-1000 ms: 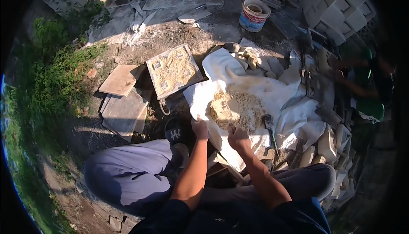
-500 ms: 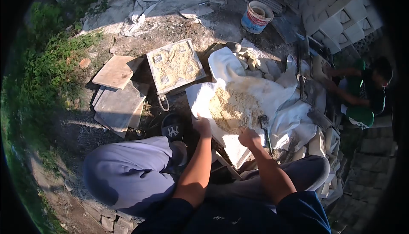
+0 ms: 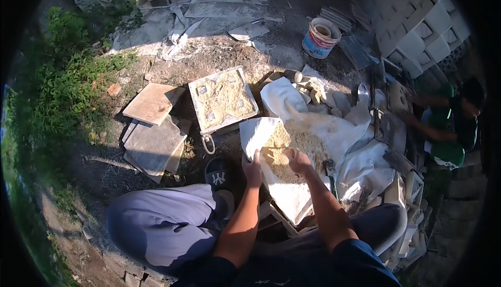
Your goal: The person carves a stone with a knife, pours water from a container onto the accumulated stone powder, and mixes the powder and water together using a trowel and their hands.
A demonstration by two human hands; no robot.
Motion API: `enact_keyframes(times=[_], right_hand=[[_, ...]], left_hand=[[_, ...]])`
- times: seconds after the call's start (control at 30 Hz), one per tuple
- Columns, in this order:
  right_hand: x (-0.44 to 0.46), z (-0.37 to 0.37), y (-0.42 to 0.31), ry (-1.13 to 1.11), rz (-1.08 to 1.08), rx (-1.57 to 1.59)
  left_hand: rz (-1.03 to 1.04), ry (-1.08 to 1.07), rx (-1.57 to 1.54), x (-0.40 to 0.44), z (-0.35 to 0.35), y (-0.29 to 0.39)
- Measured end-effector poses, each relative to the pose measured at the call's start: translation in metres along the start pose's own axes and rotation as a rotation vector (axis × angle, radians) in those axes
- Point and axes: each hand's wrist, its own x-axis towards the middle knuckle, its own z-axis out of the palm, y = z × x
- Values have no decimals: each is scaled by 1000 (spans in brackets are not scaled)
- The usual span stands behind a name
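Observation:
My left hand [image 3: 252, 171] is closed on the near left edge of a white sheet [image 3: 255, 134], like sack cloth, and that edge is raised and folded inward. A heap of crumbly, pale yellow damp mix [image 3: 308, 148] lies on the sheet. My right hand [image 3: 297, 162] is closed at the near side of the heap. A light tan patch by its fingers blends with the mix, so I cannot make out what they hold. To the right of this hand, a dark-handled tool [image 3: 331, 174] rests on the sheet.
A square mould [image 3: 224, 122] filled with pale mix, with a loop handle, lies ahead left. Flat boards [image 3: 154, 148] are stacked beside it. Farther off stands a paint bucket [image 3: 321, 39]. A co-worker [image 3: 451, 122] handles a block at right, near stacked patterned blocks [image 3: 417, 36].
The left edge of the sheet has folded further inward over the mix. My right hand has moved closer to my left. The whole view has shifted slightly.

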Motion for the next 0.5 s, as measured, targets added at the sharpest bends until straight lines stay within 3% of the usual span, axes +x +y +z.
enact_keyframes(times=[0.13, 0.23, 0.3, 0.37, 0.4, 0.43, 0.5], right_hand=[[-27, 4, 3, 7, 89, -6], [-58, -36, -16, -349, 393, 85], [-70, -54, -15, -355, 368, 60], [-63, -27, 43, 143, -36, -167], [-61, -15, 62, 354, -127, -111], [-59, -19, 62, 357, -127, -110], [-56, -32, 60, 280, 155, 44]], left_hand=[[28, -155, -37, 18, 1, 8], [-29, -119, 15, 34, -1, -13], [-19, -101, 29, 37, -2, -22], [-61, -191, 126, 38, -14, -23], [-62, -194, 127, 48, -26, -39], [-107, -174, 257, 64, -41, -65], [-146, -157, 389, 69, -46, -77]])
